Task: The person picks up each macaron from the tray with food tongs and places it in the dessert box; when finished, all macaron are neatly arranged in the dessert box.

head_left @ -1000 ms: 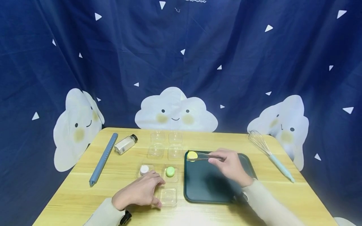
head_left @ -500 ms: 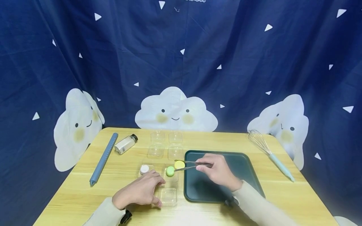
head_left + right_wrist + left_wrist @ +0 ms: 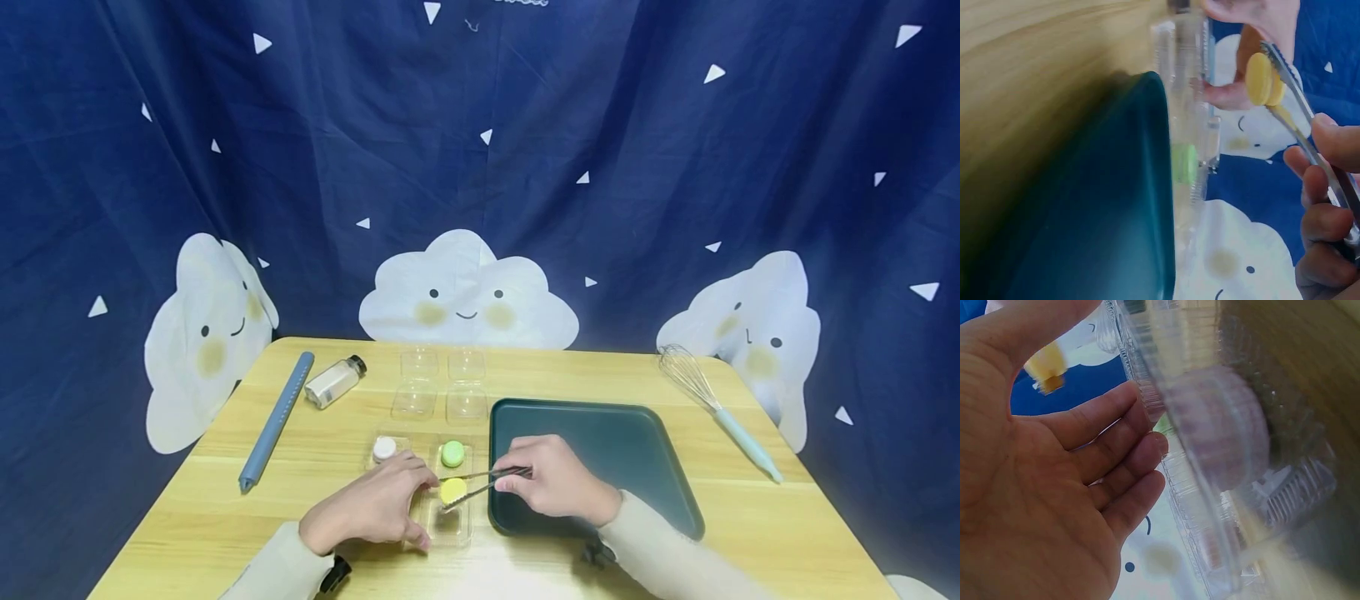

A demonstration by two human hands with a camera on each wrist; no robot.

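My right hand holds metal tongs, whose tips pinch a yellow macaron. The macaron hangs over the front right compartment of a clear plastic container; the right wrist view shows the yellow macaron edge-on between the tips. A green macaron sits in the back right compartment, a white one in the back left. My left hand rests against the container's left side, fingers loosely extended, covering the front left compartment. Through the plastic, the left wrist view shows a pale pinkish macaron.
The dark green tray lies right of the container, under my right forearm. Behind the container is its clear lid part. A whisk lies far right; a black-capped bottle and a long blue-grey bar lie left.
My right hand has carried the yellow macaron in the tongs from the tray's back left corner, past the green one, leftward and toward me over the container. The left hand has stayed put.
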